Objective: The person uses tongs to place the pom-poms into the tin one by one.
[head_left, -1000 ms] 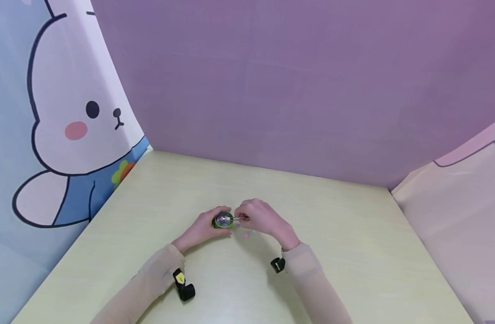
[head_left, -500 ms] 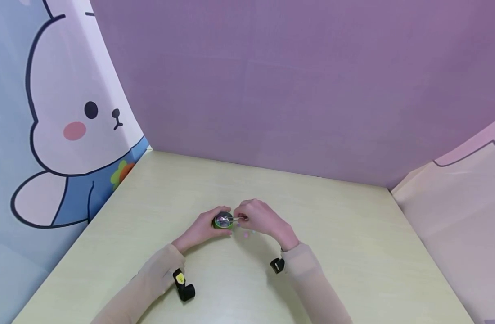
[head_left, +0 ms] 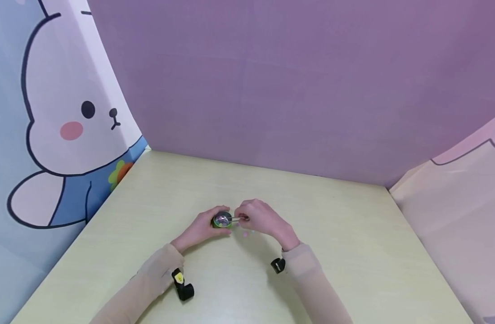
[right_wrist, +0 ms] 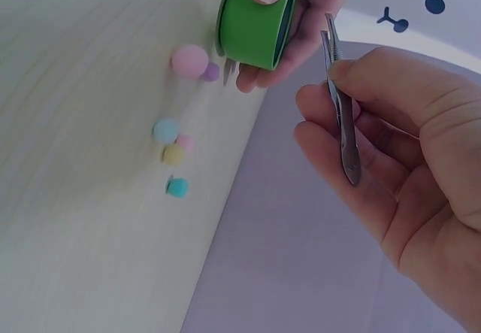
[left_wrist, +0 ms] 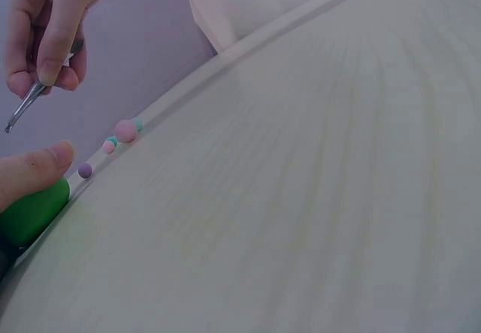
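Observation:
My left hand [head_left: 203, 228] grips a short round green container [right_wrist: 252, 25] on the table, thumb on one side and fingers on the other. From the head view its opening faces up, with a shiny inside and small coloured bits in it. My right hand [head_left: 263, 219] pinches a pair of metal tweezers [right_wrist: 342, 111] between thumb and fingers, just right of the container. The tweezers' tips point toward the opening, slightly parted, nothing between them. In the left wrist view, the left thumb [left_wrist: 37, 171] lies over the green wall, below the tweezers.
Several small pompoms lie loose on the table beside the container: a large pink pompom [right_wrist: 190, 62], a purple pompom [right_wrist: 210, 71], a light blue pompom [right_wrist: 166, 130], a yellow pompom [right_wrist: 173, 155] and a teal pompom [right_wrist: 177, 188]. A purple backdrop [head_left: 247, 90] rises behind the table.
A second ago a small pale yellow bit showed at the tweezers' tips over the container; now the tips are bare. Both hands have stayed almost in place.

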Demonstrator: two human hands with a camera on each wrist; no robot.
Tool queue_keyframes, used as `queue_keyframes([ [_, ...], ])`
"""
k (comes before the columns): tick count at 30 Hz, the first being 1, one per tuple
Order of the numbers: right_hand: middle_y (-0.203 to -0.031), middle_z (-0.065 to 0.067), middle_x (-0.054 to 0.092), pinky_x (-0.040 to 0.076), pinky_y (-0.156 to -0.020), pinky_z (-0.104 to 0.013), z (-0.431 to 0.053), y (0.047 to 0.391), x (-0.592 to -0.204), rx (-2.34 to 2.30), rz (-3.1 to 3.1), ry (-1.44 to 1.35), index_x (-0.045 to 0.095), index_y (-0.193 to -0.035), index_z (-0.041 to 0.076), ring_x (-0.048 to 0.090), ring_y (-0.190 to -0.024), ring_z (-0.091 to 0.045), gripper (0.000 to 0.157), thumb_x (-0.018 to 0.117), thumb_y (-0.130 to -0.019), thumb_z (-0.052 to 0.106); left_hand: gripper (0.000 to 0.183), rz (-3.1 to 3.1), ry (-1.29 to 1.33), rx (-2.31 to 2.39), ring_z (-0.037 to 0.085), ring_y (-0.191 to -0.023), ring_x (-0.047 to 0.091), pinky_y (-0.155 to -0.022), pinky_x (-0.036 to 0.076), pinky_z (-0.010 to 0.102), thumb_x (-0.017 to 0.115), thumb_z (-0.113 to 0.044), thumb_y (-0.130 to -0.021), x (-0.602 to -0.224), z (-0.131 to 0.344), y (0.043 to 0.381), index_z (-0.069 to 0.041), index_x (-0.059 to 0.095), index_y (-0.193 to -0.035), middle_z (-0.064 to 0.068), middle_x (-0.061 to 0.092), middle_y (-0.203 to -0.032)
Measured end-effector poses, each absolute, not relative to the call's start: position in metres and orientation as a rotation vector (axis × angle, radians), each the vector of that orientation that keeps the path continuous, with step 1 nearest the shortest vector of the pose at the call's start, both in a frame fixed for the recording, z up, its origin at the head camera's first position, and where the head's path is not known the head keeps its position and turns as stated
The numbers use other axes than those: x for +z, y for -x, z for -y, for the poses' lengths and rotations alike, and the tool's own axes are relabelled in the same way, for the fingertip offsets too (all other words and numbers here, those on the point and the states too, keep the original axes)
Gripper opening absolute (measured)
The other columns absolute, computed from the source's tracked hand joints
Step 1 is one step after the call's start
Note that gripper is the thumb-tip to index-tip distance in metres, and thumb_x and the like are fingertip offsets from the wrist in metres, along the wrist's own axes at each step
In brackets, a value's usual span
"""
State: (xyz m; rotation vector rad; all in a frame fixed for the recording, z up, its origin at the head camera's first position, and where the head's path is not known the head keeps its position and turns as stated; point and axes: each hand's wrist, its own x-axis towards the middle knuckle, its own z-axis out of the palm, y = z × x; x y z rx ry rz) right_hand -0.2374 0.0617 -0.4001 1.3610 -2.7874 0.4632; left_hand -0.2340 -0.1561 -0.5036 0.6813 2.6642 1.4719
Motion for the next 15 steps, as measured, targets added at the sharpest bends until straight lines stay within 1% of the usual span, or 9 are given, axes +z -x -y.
queue_keyframes([
  [3,-0.083,-0.002,0.069,0.043,-0.062,-0.016,-0.065,0.237,-0.400,0.471,2.783,-1.352,0.074,-0.091,0.007,0.051,-0.069,-0.006,0.013,0.068,-0.084,-0.001,0.074,-2.674,-0.681,1.463,0.035,-0.125,0.059,-0.109,0.047,0.053,0.083,-0.031,-0.079,-0.504,0.156,0.234,-0.010,0.050,-0.142,0.016,0.058,-0.141],
  [6,-0.082,0.000,0.068,0.042,-0.061,-0.015,-0.069,0.237,-0.401,0.482,2.783,-1.329,0.074,-0.092,0.007,0.049,-0.068,-0.006,0.011,0.069,-0.084,0.000,0.073,-2.679,-0.680,1.464,0.035,-0.125,0.059,-0.109,0.047,0.053,0.084,-0.030,-0.079,-0.503,0.157,0.235,-0.010,0.051,-0.141,0.016,0.058,-0.141],
  [8,-0.080,0.000,0.067,0.042,-0.062,-0.016,-0.073,0.238,-0.401,0.484,2.787,-1.313,0.074,-0.091,0.007,0.048,-0.068,-0.006,0.010,0.070,-0.084,0.001,0.073,-2.676,-0.679,1.469,0.035,-0.125,0.059,-0.109,0.047,0.052,0.084,-0.030,-0.079,-0.503,0.157,0.235,-0.010,0.051,-0.141,0.016,0.057,-0.142],
  [10,-0.081,0.000,0.067,0.042,-0.063,-0.016,-0.077,0.238,-0.402,0.486,2.789,-1.295,0.074,-0.091,0.007,0.048,-0.069,-0.006,0.011,0.069,-0.083,0.000,0.073,-2.686,-0.680,1.464,0.035,-0.126,0.058,-0.109,0.047,0.053,0.084,-0.030,-0.079,-0.504,0.157,0.235,-0.009,0.052,-0.141,0.017,0.057,-0.143],
  [15,-0.080,-0.001,0.067,0.043,-0.065,-0.017,-0.092,0.242,-0.404,0.484,2.790,-1.239,0.075,-0.091,0.007,0.049,-0.070,-0.006,0.013,0.068,-0.082,0.000,0.075,-2.681,-0.672,1.461,0.037,-0.130,0.055,-0.112,0.044,0.053,0.085,-0.028,-0.077,-0.503,0.154,0.236,-0.008,0.051,-0.141,0.018,0.054,-0.146],
])
